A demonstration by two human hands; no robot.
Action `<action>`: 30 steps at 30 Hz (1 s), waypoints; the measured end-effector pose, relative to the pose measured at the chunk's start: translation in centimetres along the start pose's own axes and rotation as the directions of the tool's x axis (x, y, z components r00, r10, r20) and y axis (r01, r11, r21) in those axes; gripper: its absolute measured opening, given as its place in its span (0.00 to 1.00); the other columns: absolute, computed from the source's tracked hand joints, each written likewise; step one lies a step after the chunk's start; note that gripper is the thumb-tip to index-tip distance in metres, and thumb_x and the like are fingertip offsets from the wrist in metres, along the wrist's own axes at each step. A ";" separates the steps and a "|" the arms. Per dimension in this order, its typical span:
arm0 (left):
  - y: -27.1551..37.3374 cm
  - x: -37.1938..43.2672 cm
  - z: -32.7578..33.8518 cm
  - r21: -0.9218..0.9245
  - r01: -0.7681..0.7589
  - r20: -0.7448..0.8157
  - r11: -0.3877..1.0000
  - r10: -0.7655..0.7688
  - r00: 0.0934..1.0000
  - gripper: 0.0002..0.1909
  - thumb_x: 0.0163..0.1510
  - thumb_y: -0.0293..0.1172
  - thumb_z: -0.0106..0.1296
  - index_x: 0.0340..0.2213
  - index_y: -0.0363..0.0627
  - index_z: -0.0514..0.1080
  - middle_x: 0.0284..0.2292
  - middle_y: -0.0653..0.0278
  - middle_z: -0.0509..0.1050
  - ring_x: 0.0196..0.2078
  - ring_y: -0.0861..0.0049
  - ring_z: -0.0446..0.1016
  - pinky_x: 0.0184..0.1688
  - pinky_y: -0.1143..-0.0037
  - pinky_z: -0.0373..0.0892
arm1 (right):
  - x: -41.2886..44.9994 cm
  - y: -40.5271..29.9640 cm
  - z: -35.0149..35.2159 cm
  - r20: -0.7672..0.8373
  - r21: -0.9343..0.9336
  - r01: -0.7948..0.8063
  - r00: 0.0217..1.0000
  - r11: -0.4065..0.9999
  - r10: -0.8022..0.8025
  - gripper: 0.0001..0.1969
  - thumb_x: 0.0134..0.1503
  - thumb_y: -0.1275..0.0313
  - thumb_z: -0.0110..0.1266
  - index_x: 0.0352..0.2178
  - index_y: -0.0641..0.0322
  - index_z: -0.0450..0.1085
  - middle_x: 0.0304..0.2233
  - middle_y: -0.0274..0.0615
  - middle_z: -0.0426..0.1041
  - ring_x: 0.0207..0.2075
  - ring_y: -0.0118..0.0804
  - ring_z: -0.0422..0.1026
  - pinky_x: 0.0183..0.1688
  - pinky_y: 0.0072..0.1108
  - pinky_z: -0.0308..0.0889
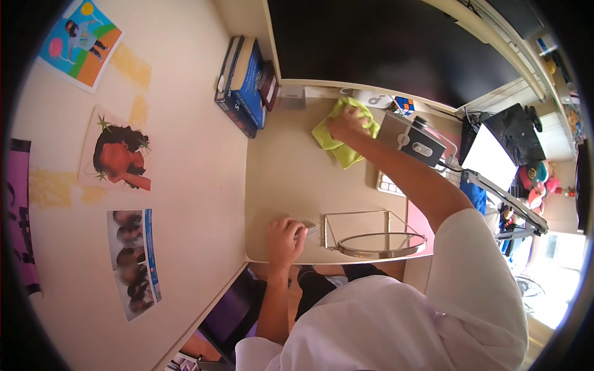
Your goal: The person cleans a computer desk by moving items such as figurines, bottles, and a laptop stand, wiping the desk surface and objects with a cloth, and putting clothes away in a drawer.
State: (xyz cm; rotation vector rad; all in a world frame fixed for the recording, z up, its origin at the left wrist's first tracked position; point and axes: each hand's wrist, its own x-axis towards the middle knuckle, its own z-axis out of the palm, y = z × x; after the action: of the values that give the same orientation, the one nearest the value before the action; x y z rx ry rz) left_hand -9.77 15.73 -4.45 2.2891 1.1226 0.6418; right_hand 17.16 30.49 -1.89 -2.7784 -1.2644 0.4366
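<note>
My right hand (349, 123) presses on a crumpled yellow-green cloth (345, 155) near the back of the beige desk (287, 171). The fingers are bent into the cloth. Near the desk's front left edge, my left hand (287, 236) rests with curled fingers around a small grey object (312, 229), mostly hidden under them. To the right of that hand stands a round mirror (383, 246) in a metal frame. A Rubik's cube (403, 106) and a white rounded object (372, 99) lie behind the cloth.
Several books (248, 86) stand at the back left against the wall. A black and silver box-like device (413, 141), a white keyboard (389, 183) and a jointed lamp arm (506, 199) occupy the right side. A large dark screen (371, 46) spans the back.
</note>
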 end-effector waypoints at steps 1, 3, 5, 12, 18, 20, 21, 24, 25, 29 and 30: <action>0.0 0.0 -0.1 -0.020 -0.007 0.016 1.000 0.007 1.000 0.06 0.43 0.34 0.53 0.24 0.48 0.70 0.28 0.65 0.68 0.32 0.65 0.65 0.36 0.67 0.59 | 0.1 -0.2 0.4 -0.034 -0.060 -0.086 0.996 0.994 0.085 0.31 0.48 0.59 0.45 0.51 0.61 0.51 0.53 0.52 0.48 0.52 0.57 0.52 0.43 0.47 0.58; 0.3 0.0 -0.3 -0.032 -0.001 0.038 0.999 0.003 0.999 0.07 0.42 0.35 0.53 0.24 0.48 0.70 0.29 0.64 0.68 0.33 0.65 0.65 0.36 0.67 0.59 | 0.2 -0.7 1.6 -0.058 -0.115 -0.167 0.985 0.979 0.162 0.35 0.48 0.53 0.45 0.53 0.60 0.48 0.52 0.50 0.48 0.52 0.57 0.51 0.42 0.48 0.58; 1.0 0.4 -1.0 -0.042 -0.058 0.037 0.997 0.059 0.998 0.08 0.42 0.37 0.53 0.25 0.48 0.70 0.30 0.64 0.68 0.34 0.65 0.65 0.37 0.66 0.58 | 0.3 -1.3 2.9 -0.159 -0.159 -0.124 0.982 0.980 0.098 0.39 0.47 0.51 0.46 0.56 0.58 0.45 0.55 0.51 0.44 0.54 0.59 0.48 0.44 0.48 0.57; -0.3 -0.5 0.3 -0.015 -0.036 0.072 0.999 0.037 0.997 0.06 0.44 0.33 0.51 0.24 0.46 0.68 0.30 0.63 0.66 0.33 0.63 0.62 0.37 0.66 0.57 | -8.0 -9.4 4.2 0.265 -0.093 0.403 0.891 0.911 -0.367 0.39 0.39 0.61 0.55 0.53 0.60 0.51 0.55 0.54 0.43 0.53 0.60 0.48 0.45 0.47 0.55; 0.6 -3.8 0.1 0.116 -0.001 -0.072 0.993 0.009 0.997 0.06 0.45 0.30 0.51 0.26 0.44 0.67 0.31 0.61 0.66 0.34 0.62 0.63 0.38 0.66 0.58 | -13.5 -11.2 3.2 0.474 0.021 0.836 0.475 0.549 -0.742 0.37 0.34 0.70 0.59 0.50 0.62 0.56 0.51 0.52 0.52 0.52 0.56 0.52 0.43 0.41 0.61; 1.4 -7.0 0.1 -0.048 0.172 -0.183 0.984 -0.178 0.967 0.04 0.46 0.27 0.49 0.26 0.41 0.66 0.31 0.57 0.66 0.35 0.61 0.64 0.40 0.65 0.59 | -13.7 -10.9 2.7 0.567 0.001 0.922 0.319 0.388 -0.759 0.36 0.34 0.75 0.58 0.49 0.62 0.55 0.50 0.53 0.53 0.51 0.55 0.55 0.42 0.37 0.65; 1.7 -8.4 0.0 -0.055 0.170 -0.180 0.984 -0.178 0.967 0.04 0.46 0.27 0.49 0.26 0.41 0.66 0.31 0.57 0.66 0.35 0.61 0.64 0.40 0.65 0.59 | -13.2 -10.9 2.6 0.664 0.390 0.772 0.143 0.502 -0.734 0.36 0.33 0.76 0.58 0.49 0.62 0.57 0.48 0.52 0.55 0.48 0.51 0.58 0.41 0.34 0.66; 2.6 -12.1 -0.4 -0.305 0.186 -0.307 0.934 -0.282 0.909 0.05 0.52 0.26 0.42 0.29 0.38 0.66 0.28 0.60 0.67 0.30 0.71 0.66 0.32 0.75 0.62 | -12.0 -10.3 -1.4 0.675 0.669 0.406 0.018 0.622 -0.738 0.36 0.32 0.77 0.58 0.48 0.60 0.58 0.44 0.50 0.58 0.43 0.44 0.64 0.39 0.30 0.67; 3.7 -13.7 -1.0 -0.423 0.423 -0.201 0.802 -0.537 0.819 0.07 0.55 0.28 0.39 0.30 0.38 0.65 0.26 0.62 0.66 0.28 0.76 0.65 0.30 0.78 0.62 | -12.4 -10.6 -3.6 0.669 0.673 0.385 0.048 0.632 -0.742 0.36 0.32 0.78 0.58 0.48 0.60 0.58 0.43 0.49 0.59 0.41 0.43 0.66 0.39 0.30 0.68; 3.4 -16.3 0.3 -0.583 0.584 -0.101 0.565 -0.763 0.638 0.12 0.59 0.34 0.34 0.30 0.39 0.64 0.22 0.69 0.64 0.24 0.87 0.62 0.24 0.85 0.59 | -9.5 -3.9 -7.9 0.446 0.254 0.667 0.563 0.701 -0.696 0.34 0.33 0.78 0.58 0.47 0.61 0.56 0.44 0.51 0.57 0.43 0.49 0.64 0.41 0.30 0.68; 3.6 -16.7 0.4 -0.583 0.587 -0.099 0.562 -0.766 0.635 0.12 0.59 0.34 0.34 0.30 0.39 0.64 0.22 0.69 0.64 0.24 0.87 0.62 0.24 0.85 0.59 | -9.3 -1.7 -8.1 0.490 0.233 0.606 0.602 0.761 -0.630 0.35 0.32 0.78 0.58 0.47 0.61 0.55 0.44 0.52 0.56 0.43 0.51 0.64 0.41 0.31 0.68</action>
State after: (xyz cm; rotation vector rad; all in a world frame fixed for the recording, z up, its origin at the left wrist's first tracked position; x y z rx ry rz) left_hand -16.58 0.11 -5.71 1.1393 1.6502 0.8835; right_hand 12.41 25.16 8.33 -1.9874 -2.1757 1.2092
